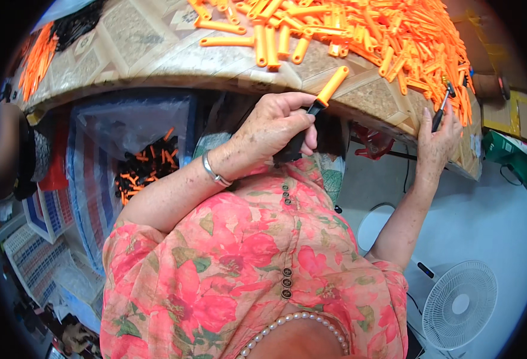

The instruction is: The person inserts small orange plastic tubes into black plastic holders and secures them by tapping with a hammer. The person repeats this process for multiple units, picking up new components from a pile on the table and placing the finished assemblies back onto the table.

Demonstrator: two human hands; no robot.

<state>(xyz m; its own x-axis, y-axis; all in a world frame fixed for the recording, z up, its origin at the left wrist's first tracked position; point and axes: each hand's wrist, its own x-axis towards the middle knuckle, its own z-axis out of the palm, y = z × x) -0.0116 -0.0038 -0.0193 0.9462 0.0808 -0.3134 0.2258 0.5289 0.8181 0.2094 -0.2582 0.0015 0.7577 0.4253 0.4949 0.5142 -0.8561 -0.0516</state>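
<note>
Left fingers [300,121] pinching orange-black handle [333,87], lower part [293,147] half hidden, right fingers [450,124] pinching dark tool [437,120], tip [450,90] unclear

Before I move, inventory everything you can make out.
Table: one, brown, top
Loose handles: many, orange, table's upper right
Dark pieces: many, black, upper left
Strips: many, orange, upper left
Striped bag: one, blue-white-red, left
Small parts: many, black-orange, in bag
Baskets: several, multicoloured, left
Fan: one, white, lower right
Box: one, green, right
Held piece: one, orange-black, left hand
Tool: one, dark-handled, right hand
Blouse: one, pink floral, centre
Hands: two, bare, centre and right
</note>
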